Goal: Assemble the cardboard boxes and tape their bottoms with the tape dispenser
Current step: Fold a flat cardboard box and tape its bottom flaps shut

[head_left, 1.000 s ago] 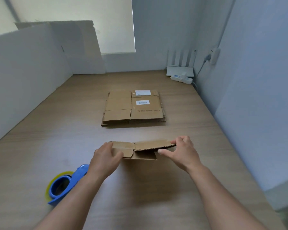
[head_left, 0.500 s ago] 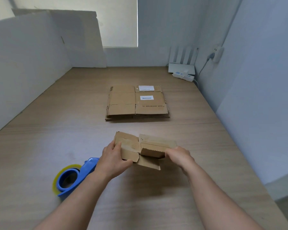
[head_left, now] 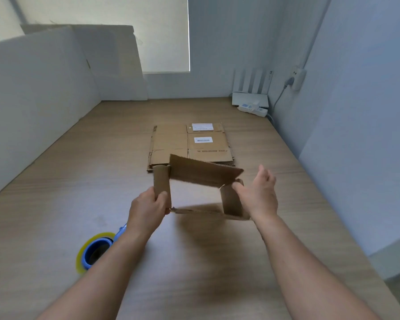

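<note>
A small cardboard box (head_left: 201,173) hangs above the wooden table (head_left: 217,262), spread into an open square frame through which the tabletop shows. My left hand (head_left: 146,210) pinches its left wall. My right hand (head_left: 259,195) holds the right wall, thumb on the inside and fingers behind it. A stack of flat cardboard boxes (head_left: 189,144) with white labels lies farther back in the middle. The blue tape dispenser (head_left: 97,250) with a yellowish roll lies at the near left, partly hidden by my left forearm.
White foam boards (head_left: 39,88) line the left side and back left corner. A white router (head_left: 249,98) and a power strip (head_left: 252,109) sit at the back right by the wall, with a cable running to a socket. The table's right edge runs along the wall.
The flat box has been lifted and pulled apart into an open square. My hands moved apart and higher.
</note>
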`<action>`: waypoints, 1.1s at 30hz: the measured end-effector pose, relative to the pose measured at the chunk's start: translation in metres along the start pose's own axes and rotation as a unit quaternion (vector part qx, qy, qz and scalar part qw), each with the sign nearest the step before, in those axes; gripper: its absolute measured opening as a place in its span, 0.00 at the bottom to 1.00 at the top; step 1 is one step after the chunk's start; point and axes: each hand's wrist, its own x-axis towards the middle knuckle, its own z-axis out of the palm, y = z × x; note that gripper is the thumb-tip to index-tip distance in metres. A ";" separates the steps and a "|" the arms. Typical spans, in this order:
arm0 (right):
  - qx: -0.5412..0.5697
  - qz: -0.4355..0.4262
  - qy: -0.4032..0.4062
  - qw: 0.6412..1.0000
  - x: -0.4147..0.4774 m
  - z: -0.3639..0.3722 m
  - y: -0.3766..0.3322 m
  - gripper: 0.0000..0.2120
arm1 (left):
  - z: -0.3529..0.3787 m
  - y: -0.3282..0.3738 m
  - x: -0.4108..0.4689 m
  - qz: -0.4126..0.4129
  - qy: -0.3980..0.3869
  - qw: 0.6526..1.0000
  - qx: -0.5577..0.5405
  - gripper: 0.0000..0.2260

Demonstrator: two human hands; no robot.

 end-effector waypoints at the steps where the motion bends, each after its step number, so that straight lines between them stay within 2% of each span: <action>1: -0.025 0.019 -0.025 0.999 0.002 0.000 0.002 0.26 | -0.004 0.002 0.002 -0.013 0.000 1.000 -0.014 0.09; 4: -0.046 0.011 -0.030 0.998 -0.001 0.000 0.007 0.04 | -0.012 0.003 0.003 -0.015 0.002 1.000 0.018 0.07; 8: -0.093 -0.075 0.001 0.993 -0.006 -0.005 -0.003 0.02 | -0.012 0.002 -0.002 -0.010 -0.016 0.989 0.143 0.05; 11: -0.096 -0.127 -0.037 0.987 -0.009 -0.005 -0.009 0.08 | -0.006 -0.004 -0.004 -0.030 -0.034 0.985 0.168 0.12; 14: -0.089 -0.148 -0.136 0.976 -0.015 0.007 -0.001 0.17 | 0.000 -0.008 -0.013 -0.021 -0.047 0.998 0.046 0.14; 16: -0.044 -0.136 -0.201 0.969 -0.015 0.008 0.007 0.21 | 0.001 -0.009 -0.020 0.017 -0.044 0.998 -0.036 0.15; 18: 0.030 -0.118 -0.292 0.949 -0.013 0.001 0.012 0.26 | 0.000 -0.014 -0.023 0.060 -0.092 0.992 -0.063 0.23; 20: 0.081 -0.097 -0.365 0.922 -0.010 -0.006 0.017 0.32 | -0.002 -0.024 -0.021 0.100 -0.147 0.984 -0.020 0.31; 22: 0.088 -0.107 -0.346 0.928 -0.008 -0.005 0.020 0.34 | -0.003 -0.034 -0.017 0.106 -0.168 0.979 0.038 0.33; 25: 0.037 -0.139 -0.234 0.962 -0.005 0.004 0.019 0.43 | -0.001 -0.041 -0.009 0.078 -0.143 0.986 0.029 0.19; 27: 0.010 -0.132 -0.212 0.968 0.000 0.008 0.018 0.50 | 0.003 -0.042 -0.004 0.079 -0.125 0.989 0.024 0.17; 30: -0.011 -0.155 -0.212 0.965 0.007 0.015 0.014 0.56 | 0.010 -0.042 0.002 0.059 -0.111 0.992 0.014 0.29; 33: -0.020 -0.195 -0.208 0.958 0.014 0.016 0.003 0.52 | 0.016 -0.043 0.003 0.031 -0.127 0.991 0.008 0.43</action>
